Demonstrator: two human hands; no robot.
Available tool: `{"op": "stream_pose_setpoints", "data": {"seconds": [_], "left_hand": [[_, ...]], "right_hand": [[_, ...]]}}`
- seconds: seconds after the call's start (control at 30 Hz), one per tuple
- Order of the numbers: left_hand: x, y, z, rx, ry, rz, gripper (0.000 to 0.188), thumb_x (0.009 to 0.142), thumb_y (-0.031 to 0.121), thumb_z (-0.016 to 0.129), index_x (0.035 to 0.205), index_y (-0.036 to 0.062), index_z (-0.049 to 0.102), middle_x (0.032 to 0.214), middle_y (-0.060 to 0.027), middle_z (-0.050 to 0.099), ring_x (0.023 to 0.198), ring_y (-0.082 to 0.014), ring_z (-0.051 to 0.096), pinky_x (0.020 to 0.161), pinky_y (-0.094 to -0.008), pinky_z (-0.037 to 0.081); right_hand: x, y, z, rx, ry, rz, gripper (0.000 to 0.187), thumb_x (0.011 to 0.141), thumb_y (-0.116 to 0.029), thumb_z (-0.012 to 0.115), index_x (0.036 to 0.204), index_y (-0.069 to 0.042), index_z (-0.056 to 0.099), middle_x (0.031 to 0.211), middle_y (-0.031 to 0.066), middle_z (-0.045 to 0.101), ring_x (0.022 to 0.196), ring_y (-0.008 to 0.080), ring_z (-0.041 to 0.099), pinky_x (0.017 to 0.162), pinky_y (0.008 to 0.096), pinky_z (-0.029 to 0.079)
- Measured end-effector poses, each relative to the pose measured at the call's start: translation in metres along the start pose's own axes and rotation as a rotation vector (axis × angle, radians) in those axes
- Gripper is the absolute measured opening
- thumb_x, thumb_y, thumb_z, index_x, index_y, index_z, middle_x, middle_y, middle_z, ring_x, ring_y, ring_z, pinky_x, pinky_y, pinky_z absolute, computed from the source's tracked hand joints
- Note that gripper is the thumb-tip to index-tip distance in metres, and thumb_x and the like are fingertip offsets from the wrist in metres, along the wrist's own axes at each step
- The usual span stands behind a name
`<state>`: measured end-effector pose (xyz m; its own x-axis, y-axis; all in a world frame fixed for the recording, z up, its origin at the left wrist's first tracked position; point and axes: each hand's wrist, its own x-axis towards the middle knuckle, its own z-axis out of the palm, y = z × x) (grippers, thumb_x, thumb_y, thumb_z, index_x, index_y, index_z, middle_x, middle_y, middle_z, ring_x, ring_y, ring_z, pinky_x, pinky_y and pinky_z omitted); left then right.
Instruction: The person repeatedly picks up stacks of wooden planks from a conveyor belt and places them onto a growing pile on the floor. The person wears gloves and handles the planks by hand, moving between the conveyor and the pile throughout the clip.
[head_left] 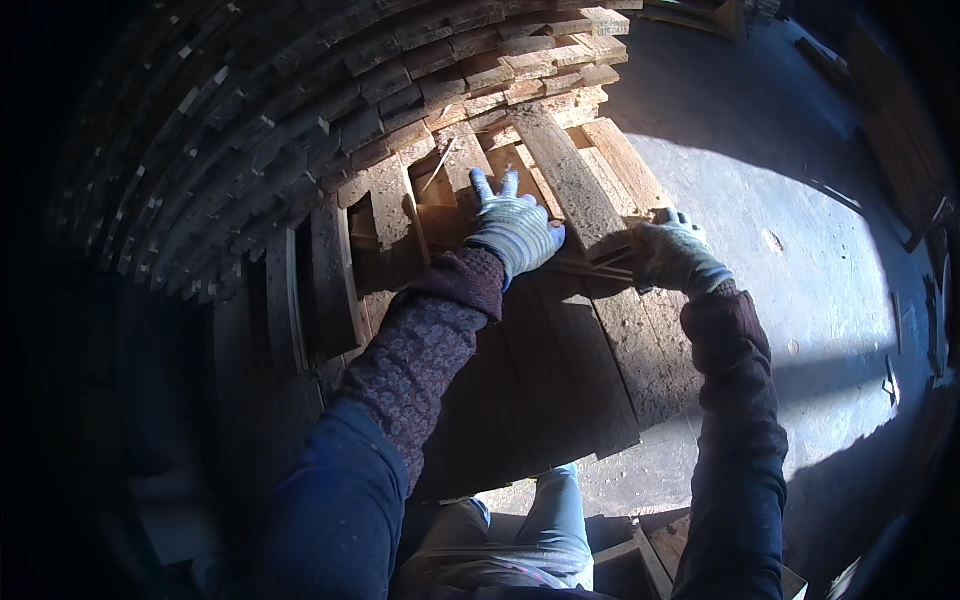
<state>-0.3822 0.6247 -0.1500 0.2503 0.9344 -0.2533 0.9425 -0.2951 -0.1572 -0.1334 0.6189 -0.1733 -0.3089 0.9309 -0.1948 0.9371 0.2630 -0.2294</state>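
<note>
Left hand (pixel 514 232) lay beside a plank (pixel 572 182), fingers apart, perhaps to steady it; right hand (pixel 676 252) lay near its end, finger grip indiscernible

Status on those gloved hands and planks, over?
Left hand: fingers spread, beside slanted plank. Right hand: near its lower end, grip unclear. Stacked boards beyond.

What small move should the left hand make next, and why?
Perhaps the left hand should grip the speckled board between both hands: it is beside the board's left edge, two fingers spread, while the right hand is near the lower right corner.
</note>
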Motion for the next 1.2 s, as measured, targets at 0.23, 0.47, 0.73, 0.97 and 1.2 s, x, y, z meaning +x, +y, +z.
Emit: {"op": "stream_pose_setpoints", "data": {"seconds": [0.23, 0.47, 0.73, 0.97, 1.2], "left_hand": [[-0.062, -0.074, 0.043, -0.489, 0.726, 0.049, 0.063, 0.098, 0.052, 0.06, 0.146, 0.0124, 0.053, 0.144, -0.02, 0.052, 0.145, -0.0397, 0.037, 0.121, -0.056, 0.025], [-0.048, -0.151, 0.054, -0.143, 0.164, -0.053, 0.058, 0.095, 0.047, 0.061, 0.145, 0.0175, 0.055, 0.152, -0.0107, 0.051, 0.151, -0.0371, 0.03, 0.12, -0.0695, 0.017], [-0.023, -0.158, 0.039, 0.112, -0.228, -0.074, 0.052, 0.095, 0.042, 0.057, 0.141, 0.0187, 0.063, 0.151, -0.007, 0.055, 0.157, -0.0372, 0.019, 0.111, -0.085, 0.001], [-0.05, -0.133, 0.044, 0.206, -0.176, -0.089, 0.059, 0.094, 0.049, 0.056, 0.145, 0.0206, 0.059, 0.159, -0.0078, 0.046, 0.158, -0.0396, 0.009, 0.109, -0.0861, -0.002], [-0.141, -0.096, 0.049, 0.31, -0.167, 0.115, 0.071, 0.096, 0.058, 0.049, 0.157, 0.0219, 0.045, 0.172, -0.0174, 0.016, 0.158, -0.0456, -0.008, 0.111, -0.0825, -0.005]], "right_hand": [[-0.06, -0.046, -0.005, -0.048, 0.241, 0.117, 0.098, 0.069, -0.024, 0.082, 0.155, -0.007, 0.04, 0.149, 0.0274, 0.047, 0.138, 0.0464, 0.044, 0.113, 0.0511, 0.041], [0.061, -0.242, -0.007, -0.394, 0.055, -0.375, 0.084, 0.075, -0.056, 0.078, 0.141, -0.009, 0.057, 0.155, 0.0191, 0.045, 0.15, 0.0422, 0.03, 0.114, 0.0797, 0.013], [0.112, -0.272, 0.023, -0.453, -0.077, -0.298, 0.094, 0.078, -0.07, 0.065, 0.158, -0.026, 0.043, 0.172, 0.018, 0.016, 0.158, 0.0454, 0.003, 0.11, 0.085, -0.001], [0.095, -0.27, 0.043, -0.494, -0.055, -0.227, 0.092, 0.081, -0.073, 0.062, 0.158, -0.027, 0.043, 0.173, 0.0153, 0.013, 0.158, 0.0439, 0.003, 0.112, 0.0826, -0.002], [-0.029, -0.294, 0.039, -0.42, -0.178, -0.229, 0.089, 0.086, -0.066, 0.058, 0.157, -0.014, 0.044, 0.172, 0.0174, 0.014, 0.158, 0.0444, 0.001, 0.111, 0.0838, -0.004]]}}
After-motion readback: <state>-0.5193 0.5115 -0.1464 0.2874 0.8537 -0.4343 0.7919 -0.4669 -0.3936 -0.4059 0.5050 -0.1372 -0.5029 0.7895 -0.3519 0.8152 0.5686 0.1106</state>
